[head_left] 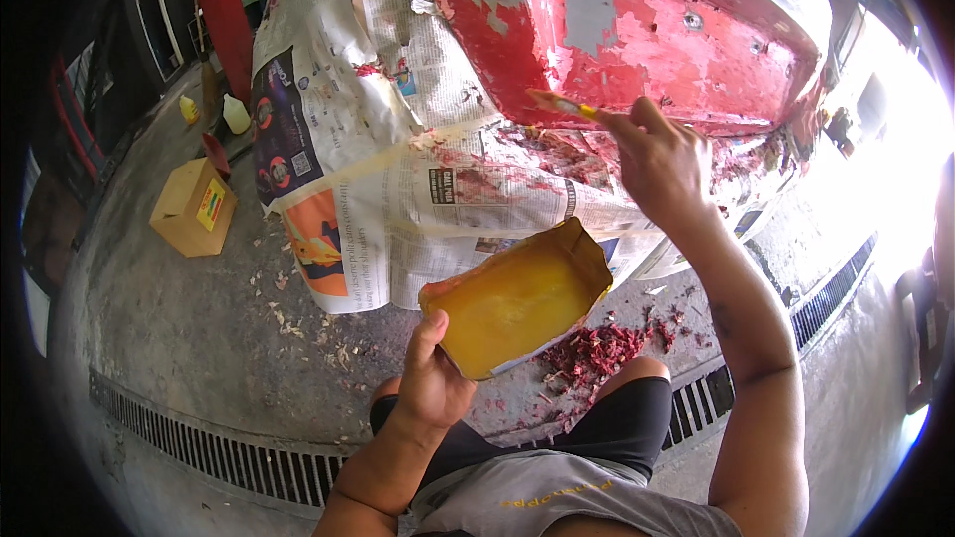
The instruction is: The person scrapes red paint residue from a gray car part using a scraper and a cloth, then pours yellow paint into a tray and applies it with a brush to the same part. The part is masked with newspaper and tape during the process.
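Observation:
My left hand grips the near left corner of a shallow rectangular tray, its thumb over the rim. Yellowish liquid covers the tray's bottom. In my right hand is a paintbrush with a yellow handle. Its bristles point left, at or close to the lower left of a red car body panel; whether they touch I cannot tell. The panel's paint is peeling, with grey patches showing through. Newspaper taped around the panel masks its left side and lower edge, and red paint flakes lie on the paper below.
Red paint scrapings lie on the concrete floor near my knees. A metal drain grate crosses the floor. A cardboard box stands at the left, with a pale plastic jug and a red post beyond it.

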Available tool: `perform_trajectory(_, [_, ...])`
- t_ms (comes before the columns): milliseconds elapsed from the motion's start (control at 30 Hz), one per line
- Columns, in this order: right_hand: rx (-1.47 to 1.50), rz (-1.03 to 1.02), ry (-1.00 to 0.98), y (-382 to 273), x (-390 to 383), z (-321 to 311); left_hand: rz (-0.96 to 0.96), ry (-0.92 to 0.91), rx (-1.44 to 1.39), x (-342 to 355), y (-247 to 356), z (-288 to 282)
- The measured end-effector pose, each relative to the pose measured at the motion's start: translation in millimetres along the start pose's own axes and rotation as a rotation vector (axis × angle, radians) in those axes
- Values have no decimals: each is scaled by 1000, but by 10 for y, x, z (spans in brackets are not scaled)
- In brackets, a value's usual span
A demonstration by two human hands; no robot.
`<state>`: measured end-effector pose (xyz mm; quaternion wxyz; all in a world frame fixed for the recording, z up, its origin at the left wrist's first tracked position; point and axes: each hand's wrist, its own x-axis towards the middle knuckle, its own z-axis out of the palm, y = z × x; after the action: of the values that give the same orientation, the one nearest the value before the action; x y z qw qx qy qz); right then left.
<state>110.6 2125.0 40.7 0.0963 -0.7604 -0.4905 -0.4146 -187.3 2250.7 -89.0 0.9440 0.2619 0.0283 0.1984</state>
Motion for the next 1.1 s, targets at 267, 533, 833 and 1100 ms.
perform_trajectory(267, [-46, -25, -56, -72, 75, 101, 5, 6, 28, -1, 8, 5])
perform_trajectory(533, [36, 1, -127, -142, 40, 70, 24, 23, 36, 32, -33, 21])
perform_trajectory(833, [-95, 53, -42, 219, -179, 33, 38, 41, -21, 12, -56, 13])
perform_trajectory(1100, [-139, 124, -163, 178, -187, 182, 15, 53, -14, 23, -69, 34])
